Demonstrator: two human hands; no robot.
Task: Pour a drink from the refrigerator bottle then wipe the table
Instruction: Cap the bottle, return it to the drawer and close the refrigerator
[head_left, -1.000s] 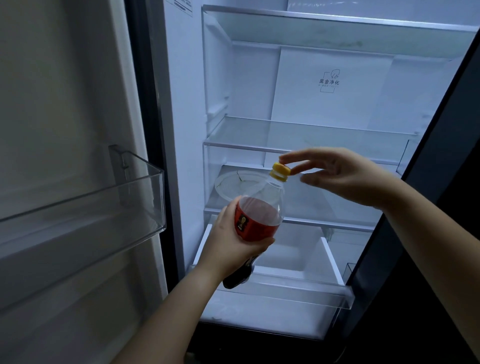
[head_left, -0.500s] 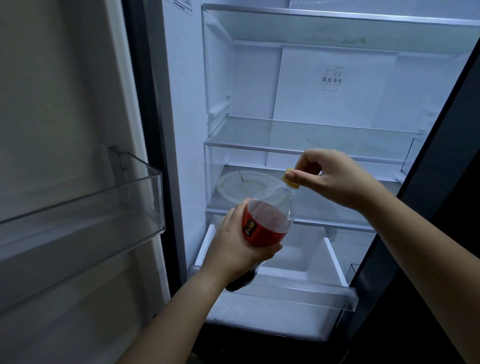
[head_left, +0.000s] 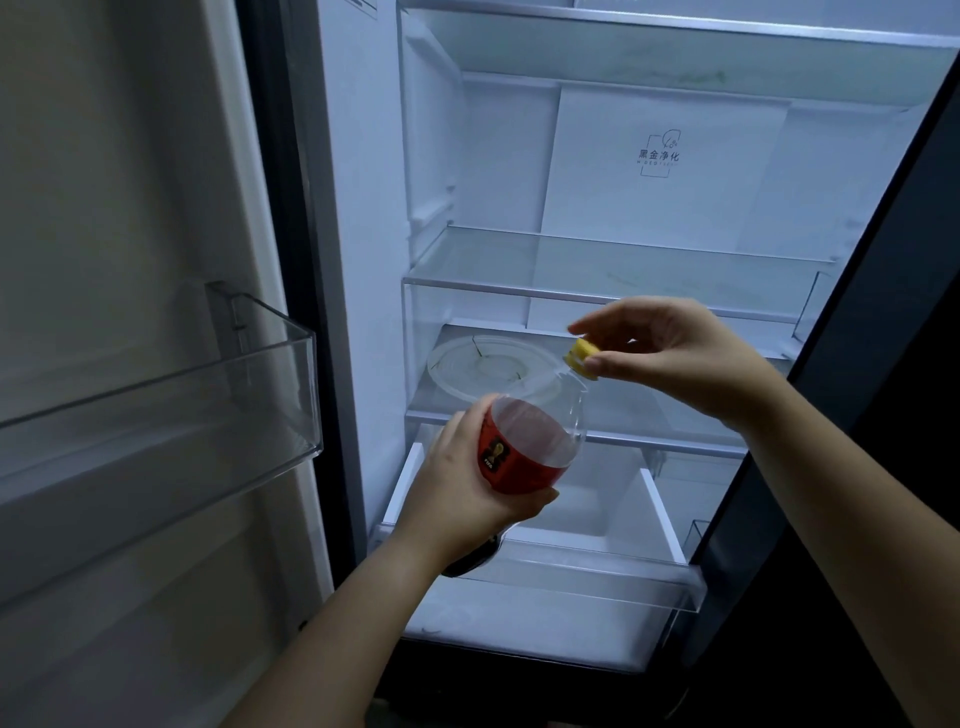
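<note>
A clear plastic bottle (head_left: 540, 431) with a red label and dark red drink tilts toward the open refrigerator. My left hand (head_left: 462, 493) grips it around the label from the left. Its yellow cap (head_left: 582, 356) sits at the neck, pinched between the thumb and fingers of my right hand (head_left: 670, 348). I cannot tell whether the cap is screwed on or loose. The bottle's dark base pokes out below my left palm.
The refrigerator (head_left: 623, 156) stands open with glass shelves (head_left: 597, 270). A round clear lid (head_left: 488, 366) lies on the middle shelf behind the bottle. A clear drawer (head_left: 571, 577) juts out below. The left door's bin (head_left: 182, 384) projects at the left; a dark door edge (head_left: 841, 364) flanks the right.
My right hand closed on the yellow cap, then turned at the wrist so its fingers fan out above it. The bottle tilted a little more to the right in my left hand.
</note>
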